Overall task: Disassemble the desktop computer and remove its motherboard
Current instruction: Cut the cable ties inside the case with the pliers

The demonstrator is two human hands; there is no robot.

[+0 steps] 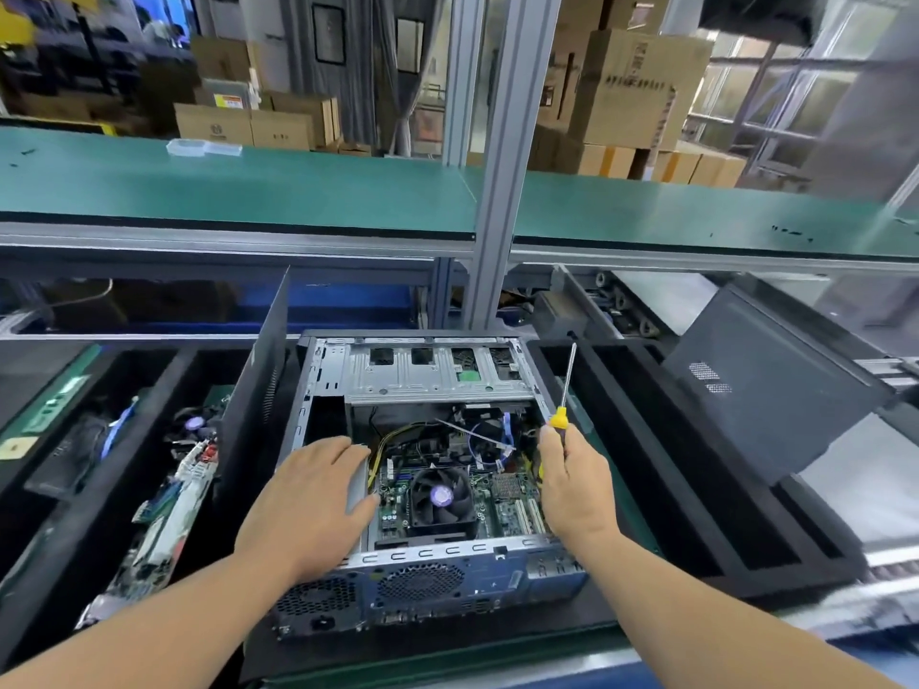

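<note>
On the near bench the open computer [422,489] lies flat, motherboard [502,509] inside. Left hand [313,499] rests with straight fingers, perhaps on a metal box. Right hand [572,484] grips a screwdriver [564,390].

Two bare forearms reach forward, hands apart.

The left hand [318,494] lies palm down with fingers straight and close together, thumb spread toward the right. The right hand [572,477] is raised upright, its fingers curled in a closed grip, wrist bent slightly inward.
</note>
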